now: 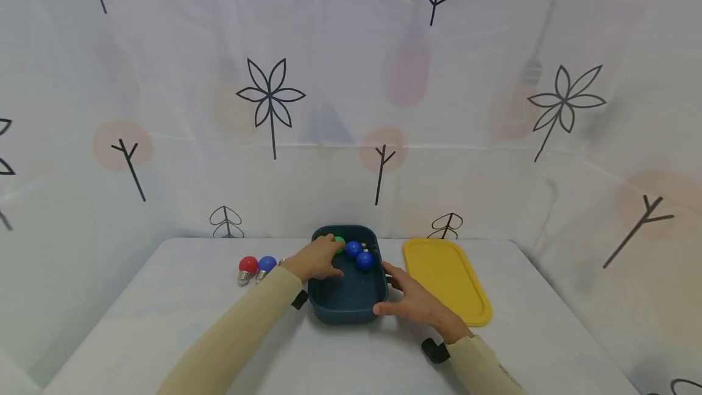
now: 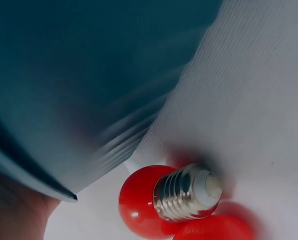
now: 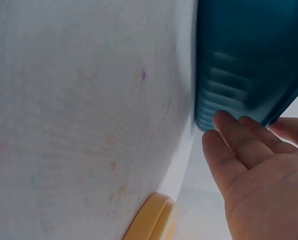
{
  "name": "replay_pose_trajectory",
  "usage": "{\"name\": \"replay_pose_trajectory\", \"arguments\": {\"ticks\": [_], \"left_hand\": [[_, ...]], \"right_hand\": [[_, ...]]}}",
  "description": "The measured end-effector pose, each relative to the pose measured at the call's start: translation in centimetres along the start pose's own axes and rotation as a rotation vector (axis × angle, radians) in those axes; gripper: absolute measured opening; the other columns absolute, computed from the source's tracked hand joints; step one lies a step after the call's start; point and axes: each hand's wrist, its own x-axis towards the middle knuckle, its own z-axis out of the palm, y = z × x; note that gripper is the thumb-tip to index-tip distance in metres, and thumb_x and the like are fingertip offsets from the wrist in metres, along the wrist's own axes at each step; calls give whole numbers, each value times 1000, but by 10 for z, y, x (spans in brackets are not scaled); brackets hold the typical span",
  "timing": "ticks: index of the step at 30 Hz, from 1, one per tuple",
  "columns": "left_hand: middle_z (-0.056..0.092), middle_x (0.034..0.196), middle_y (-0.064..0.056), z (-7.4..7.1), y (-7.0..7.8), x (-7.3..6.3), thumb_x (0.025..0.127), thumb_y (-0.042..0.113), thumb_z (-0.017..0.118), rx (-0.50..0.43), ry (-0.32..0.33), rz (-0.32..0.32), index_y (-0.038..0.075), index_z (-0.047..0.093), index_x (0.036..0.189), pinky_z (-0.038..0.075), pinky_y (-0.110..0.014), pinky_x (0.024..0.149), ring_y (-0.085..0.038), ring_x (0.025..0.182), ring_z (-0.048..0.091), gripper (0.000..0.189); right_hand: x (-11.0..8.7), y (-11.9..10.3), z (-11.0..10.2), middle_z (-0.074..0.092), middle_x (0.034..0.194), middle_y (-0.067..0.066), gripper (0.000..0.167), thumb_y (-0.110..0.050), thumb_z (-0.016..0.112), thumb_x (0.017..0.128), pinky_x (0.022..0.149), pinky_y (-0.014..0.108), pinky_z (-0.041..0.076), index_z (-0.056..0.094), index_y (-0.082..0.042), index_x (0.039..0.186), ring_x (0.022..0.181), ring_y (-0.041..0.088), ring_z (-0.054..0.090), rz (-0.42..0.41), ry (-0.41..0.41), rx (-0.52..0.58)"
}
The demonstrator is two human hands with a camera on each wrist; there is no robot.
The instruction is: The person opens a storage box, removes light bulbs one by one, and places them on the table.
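Note:
A dark teal bin (image 1: 348, 316) stands on the table with a green light bulb (image 1: 340, 244) and two blue light bulbs (image 1: 364, 260) in its far part. My left hand (image 1: 317, 259) reaches over the bin's left rim, its fingers beside the green bulb and its thumb spread away from them. The left wrist view has that hand mostly hidden behind the bin wall. My right hand (image 1: 414, 300) is at the bin's right side; its extended fingers (image 3: 233, 142) lie against the outer wall, and its thumb is by the near right corner.
Left of the bin lie a red bulb (image 1: 248, 265) and a blue bulb (image 1: 267, 263), partly behind the left sleeve. Close to the bin wall, red bulbs (image 2: 144, 202) show in the left wrist view. A yellow lid (image 1: 446, 279) lies flat to the right. A patterned curtain hangs behind.

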Motion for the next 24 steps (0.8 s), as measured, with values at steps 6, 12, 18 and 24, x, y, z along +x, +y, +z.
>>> {"name": "replay_pose_trajectory", "arguments": {"ticks": [6,12,18,24], "left_hand": [[49,135,-9,1,2,-4,80,38,77,-60,10,34,15,56,131,40,-47,102,-27,121,48,59],[48,135,-8,2,2,-6,81,33,77,-87,-10,38,15,57,131,40,-42,103,-25,121,44,57],[47,136,-8,3,1,-8,81,30,78,-96,-29,44,14,56,131,40,-40,103,-25,121,42,56],[48,135,-8,6,-1,-8,80,29,79,-73,0,65,15,58,129,36,-46,106,-27,122,42,55]], "right_hand": [[0,-1,0,23,156,8,96,-41,77,79,105,59,32,20,-18,153,136,36,34,-5,-5,-7],[0,-2,0,23,156,8,96,-40,77,78,105,58,31,20,-18,153,136,36,33,-1,-9,6],[-1,-1,0,23,156,8,97,-42,77,78,105,58,32,20,-18,153,136,36,34,12,-8,5],[0,-3,1,23,156,8,97,-42,77,77,105,57,33,21,-19,153,135,36,34,11,-5,5]]}}
